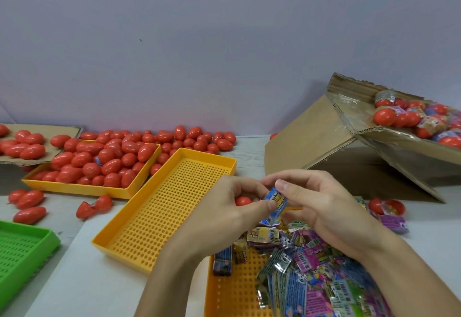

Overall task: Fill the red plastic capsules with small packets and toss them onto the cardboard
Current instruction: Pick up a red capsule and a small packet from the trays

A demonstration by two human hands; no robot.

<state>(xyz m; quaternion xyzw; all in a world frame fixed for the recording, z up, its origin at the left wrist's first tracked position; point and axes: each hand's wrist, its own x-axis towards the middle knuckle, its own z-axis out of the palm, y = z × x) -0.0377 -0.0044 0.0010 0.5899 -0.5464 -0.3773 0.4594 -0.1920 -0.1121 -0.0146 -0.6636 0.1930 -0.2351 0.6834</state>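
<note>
Head view: both hands meet at centre over the table (74,279). Left hand (232,206) curls around a red capsule (243,201), only a small red part shows between its fingers. Right hand (321,206) pinches a small blue packet (274,203) between thumb and fingers; left thumb also touches the packet, which sits just beside the capsule. Packet is tilted, lower end pointing down toward the packet pile. Below the hands a yellow perforated tray (234,291) holds a heap of mixed packets (324,279), blue, pink, green, yellow, piled mostly on its right side, partly under the right forearm. An empty yellow tray (162,206) lies diagonally left of the hands. Further left and behind, another yellow tray (74,188) is filled with closed red capsules (104,159), more of them spilled behind it along the wall and a few loose on the table at left. One open capsule half pair (93,206) lies near the empty tray. Flat cardboard sheet (72,130) at far left carries several capsules. Green perforated tray (22,249) at lower left edge. At right a cardboard box (324,129) is propped at a slant, its upper surface holding red capsules mixed with packets (419,117). An open capsule (389,206) with a purple packet beside it lies on the table right of the hands.
</note>
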